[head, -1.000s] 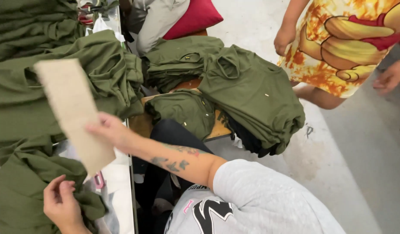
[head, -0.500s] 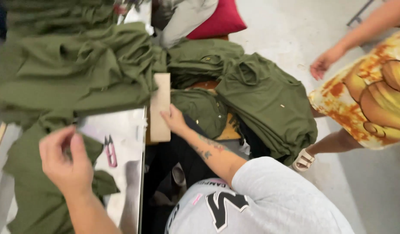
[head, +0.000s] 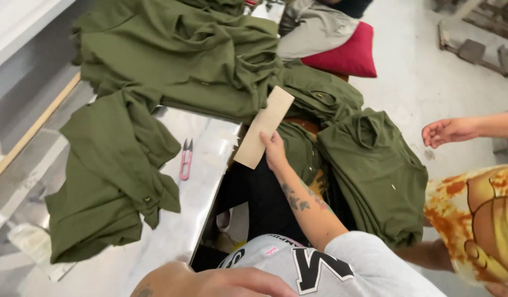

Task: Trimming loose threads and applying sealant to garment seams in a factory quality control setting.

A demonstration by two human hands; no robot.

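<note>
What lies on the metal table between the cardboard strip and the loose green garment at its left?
In the head view, pink thread snips lie there on the table.

This is looking like a garment workshop. Many identical olive green shirts (head: 177, 60) are lying in heaps on a metal worktable (head: 210, 159), a pink thread snipper (head: 186, 159) is resting there, and more folded shirts (head: 375, 170) are piling beside it.

The left hand (head: 210, 283) was cut off by the bottom edge, its fingers out of sight. Green garments (head: 177, 60) hid much of the desk (head: 210, 159). A nearby person's hand (head: 449, 131) ran off the right edge at the forearm.
</note>
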